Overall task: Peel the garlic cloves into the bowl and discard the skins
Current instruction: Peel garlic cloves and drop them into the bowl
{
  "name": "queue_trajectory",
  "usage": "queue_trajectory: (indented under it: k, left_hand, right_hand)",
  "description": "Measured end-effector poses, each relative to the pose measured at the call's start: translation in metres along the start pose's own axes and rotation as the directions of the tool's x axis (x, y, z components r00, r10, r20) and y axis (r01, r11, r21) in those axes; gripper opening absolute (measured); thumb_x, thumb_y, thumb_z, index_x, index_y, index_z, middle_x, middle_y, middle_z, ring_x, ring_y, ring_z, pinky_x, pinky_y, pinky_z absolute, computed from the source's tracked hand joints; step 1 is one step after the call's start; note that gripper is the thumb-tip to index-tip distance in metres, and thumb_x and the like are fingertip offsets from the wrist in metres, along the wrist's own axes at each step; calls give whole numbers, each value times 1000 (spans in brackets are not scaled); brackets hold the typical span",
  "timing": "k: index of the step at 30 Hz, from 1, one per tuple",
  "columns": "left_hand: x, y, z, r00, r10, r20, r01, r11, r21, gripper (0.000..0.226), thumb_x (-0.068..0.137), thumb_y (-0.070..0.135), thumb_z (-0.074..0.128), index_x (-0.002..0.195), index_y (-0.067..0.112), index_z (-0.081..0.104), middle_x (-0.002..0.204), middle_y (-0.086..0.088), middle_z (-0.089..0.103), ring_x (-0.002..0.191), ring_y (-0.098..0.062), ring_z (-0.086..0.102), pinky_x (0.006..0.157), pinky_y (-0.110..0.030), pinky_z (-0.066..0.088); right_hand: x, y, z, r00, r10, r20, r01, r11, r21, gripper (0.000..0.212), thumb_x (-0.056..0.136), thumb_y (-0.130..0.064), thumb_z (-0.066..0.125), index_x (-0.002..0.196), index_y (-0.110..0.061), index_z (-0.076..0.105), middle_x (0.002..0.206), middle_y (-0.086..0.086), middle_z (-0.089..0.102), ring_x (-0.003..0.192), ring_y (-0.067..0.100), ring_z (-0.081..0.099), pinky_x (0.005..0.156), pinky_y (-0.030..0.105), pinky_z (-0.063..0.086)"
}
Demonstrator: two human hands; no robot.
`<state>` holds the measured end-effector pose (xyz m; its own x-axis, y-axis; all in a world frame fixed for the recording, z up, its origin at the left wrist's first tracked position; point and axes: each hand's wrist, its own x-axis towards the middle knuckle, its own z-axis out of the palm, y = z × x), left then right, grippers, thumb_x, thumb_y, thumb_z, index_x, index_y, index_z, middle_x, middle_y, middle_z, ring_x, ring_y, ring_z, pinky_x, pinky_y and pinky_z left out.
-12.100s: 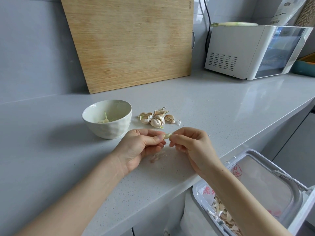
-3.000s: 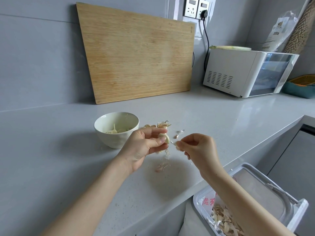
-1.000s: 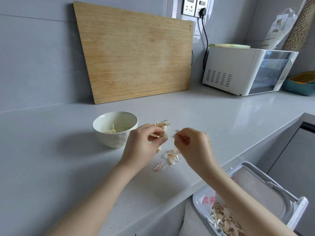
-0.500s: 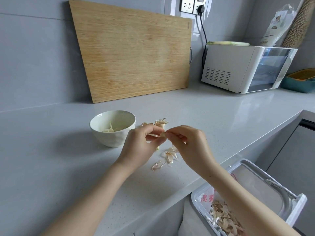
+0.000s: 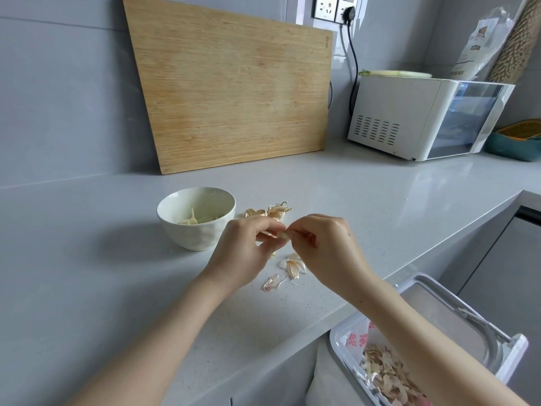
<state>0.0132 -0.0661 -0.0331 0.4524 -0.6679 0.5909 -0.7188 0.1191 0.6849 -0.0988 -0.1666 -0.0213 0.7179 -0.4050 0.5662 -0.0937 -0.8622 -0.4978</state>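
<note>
Above the grey counter, my left hand (image 5: 244, 253) and my right hand (image 5: 325, 247) meet fingertip to fingertip, both pinching one small pale garlic clove (image 5: 283, 235). Left of the hands stands a white bowl (image 5: 175, 206) holding peeled cloves (image 5: 196, 219). Just behind my hands lies a small heap of unpeeled garlic cloves (image 5: 273, 211), partly hidden by my fingers. Loose skins (image 5: 288, 269) lie on the counter under my hands.
An open white bin (image 5: 439, 312) with skins (image 5: 389, 376) inside stands below the counter edge at lower right. A wooden cutting board (image 5: 234, 92) leans on the wall. A white appliance (image 5: 421, 115) sits at the back right, with a teal basket (image 5: 515, 145) beyond.
Several skin pieces have dropped onto the counter under my hands since three seconds ago. My right hand has come back to the clove in my left hand.
</note>
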Motion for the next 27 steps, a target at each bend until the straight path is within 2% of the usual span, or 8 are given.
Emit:
queue_trajectory:
  k: [4, 7, 13, 16, 19, 22, 24, 27]
  left_hand:
    - [0, 0, 0, 1000, -10, 6, 10, 1000, -21, 15, 78, -1, 71, 91, 7, 73, 74, 17, 65, 73, -1, 65, 71, -10, 50]
    - [1, 1, 1, 991, -130, 11, 130, 981, -143, 15, 77, 4, 73, 82, 18, 71, 71, 17, 68, 71, 1, 65, 68, -13, 51]
    - [7, 4, -5, 957, -288, -16, 241, 827, -508, 19, 75, -4, 69, 80, 13, 61, 69, 5, 70, 67, -9, 66, 69, -22, 54]
    - [7, 7, -5, 949, -315, 16, 258, 745, -616, 19, 79, -7, 63, 88, 9, 60, 77, -3, 71, 67, -13, 67, 71, -23, 56]
    - [7, 7, -6, 942, -325, 84, 292, 670, -683, 21, 82, -5, 59, 97, 11, 60, 84, -11, 72, 74, -20, 69, 81, -30, 55]
    - [6, 8, -6, 934, -333, 129, 317, 608, -728, 22, 79, 1, 60, 99, 10, 60, 81, -11, 72, 78, -23, 69, 82, -31, 56]
    - [6, 9, -3, 928, -344, 141, 332, 598, -729, 23, 75, 8, 62, 98, 7, 60, 79, -9, 72, 79, -22, 69, 78, -29, 56]
    - [5, 9, 0, 912, -383, 145, 381, 662, -645, 27, 70, 19, 66, 95, 7, 62, 74, -6, 72, 69, -15, 69, 72, -24, 56]
  right_hand:
    - [1, 0, -1, 999, 37, -1, -37, 998, 57, 13, 82, 1, 60, 70, 2, 66, 64, 16, 60, 64, 23, 47, 53, 27, 35]
    - [1, 1, -3, 993, 119, -14, -116, 985, 127, 15, 85, -5, 59, 73, -5, 68, 63, 8, 63, 61, 19, 53, 55, 26, 40]
    - [-2, 13, -3, 964, 266, 13, -266, 962, 58, 18, 86, -7, 58, 70, -1, 65, 52, -7, 51, 47, 0, 46, 47, 11, 35]
    - [-6, 18, -5, 947, 307, 93, -309, 951, 12, 19, 84, -11, 65, 67, -2, 65, 53, -3, 55, 41, 2, 42, 43, 11, 32]
    - [-6, 19, -7, 939, 332, 86, -338, 939, 60, 12, 77, -11, 73, 68, -12, 66, 57, -7, 58, 46, -3, 49, 45, 8, 35]
    - [-7, 14, -8, 959, 283, 7, -278, 938, 206, 13, 80, -12, 71, 82, -23, 67, 68, -5, 64, 57, 2, 56, 57, 16, 45]
    - [-6, 7, -10, 978, 209, 22, -204, 920, 335, 21, 82, -15, 69, 90, -34, 64, 74, -7, 65, 64, 6, 58, 61, 22, 49]
    - [-6, -2, -3, 994, 109, 10, -108, 952, 286, 17, 83, -23, 70, 88, -38, 64, 71, -13, 59, 60, 3, 52, 56, 15, 40]
